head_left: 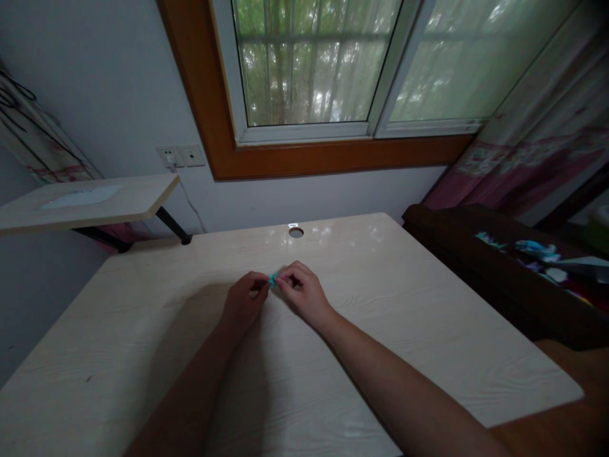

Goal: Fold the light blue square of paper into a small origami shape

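Observation:
Both my hands meet over the middle of a pale wooden desk [143,330]. My left hand [243,301] and my right hand [304,293] are closed in pinches on a small teal piece [273,278], perhaps folded paper, held between their fingertips just above the desktop. Most of the piece is hidden by my fingers.
A round cable hole [295,231] sits at the desk's far edge. A smaller shelf-like table [90,200] stands at the left by a wall socket [181,155]. A dark wooden bed frame [499,266] with scattered items lies to the right, under a window [314,63] and curtain.

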Demonstrator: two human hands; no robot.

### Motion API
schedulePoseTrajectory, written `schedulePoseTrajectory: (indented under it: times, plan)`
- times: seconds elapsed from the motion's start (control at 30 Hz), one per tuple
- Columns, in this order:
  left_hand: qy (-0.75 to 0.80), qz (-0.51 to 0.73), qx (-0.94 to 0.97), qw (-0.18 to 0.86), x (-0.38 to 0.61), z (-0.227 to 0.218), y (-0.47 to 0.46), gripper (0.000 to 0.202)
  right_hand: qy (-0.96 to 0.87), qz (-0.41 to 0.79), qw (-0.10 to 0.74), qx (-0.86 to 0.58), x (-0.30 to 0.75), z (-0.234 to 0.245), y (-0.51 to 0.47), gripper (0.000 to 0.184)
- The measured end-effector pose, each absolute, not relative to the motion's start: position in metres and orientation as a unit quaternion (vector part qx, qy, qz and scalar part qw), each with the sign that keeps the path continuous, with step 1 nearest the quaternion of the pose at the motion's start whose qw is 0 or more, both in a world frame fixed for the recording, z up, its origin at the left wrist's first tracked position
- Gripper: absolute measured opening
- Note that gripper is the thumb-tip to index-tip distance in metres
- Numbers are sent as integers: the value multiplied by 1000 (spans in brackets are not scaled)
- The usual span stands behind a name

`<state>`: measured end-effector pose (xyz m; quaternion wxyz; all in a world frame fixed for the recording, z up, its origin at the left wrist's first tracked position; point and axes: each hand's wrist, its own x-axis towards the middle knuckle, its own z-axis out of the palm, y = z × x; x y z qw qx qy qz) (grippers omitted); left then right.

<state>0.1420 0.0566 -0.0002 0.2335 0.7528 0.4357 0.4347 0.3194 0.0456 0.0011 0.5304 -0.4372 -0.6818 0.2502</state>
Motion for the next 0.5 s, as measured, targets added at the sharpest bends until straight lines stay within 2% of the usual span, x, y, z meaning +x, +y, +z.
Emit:
schedulePoseTrajectory:
  times: [0.3,0.5]
  plan:
    - [447,444,743,226,141,0,56,9,-656,226,558,-457,320,4,46,5]
    - [441,449,746,219,141,1,56,9,-633,270,557,-465,318,-3,49,5]
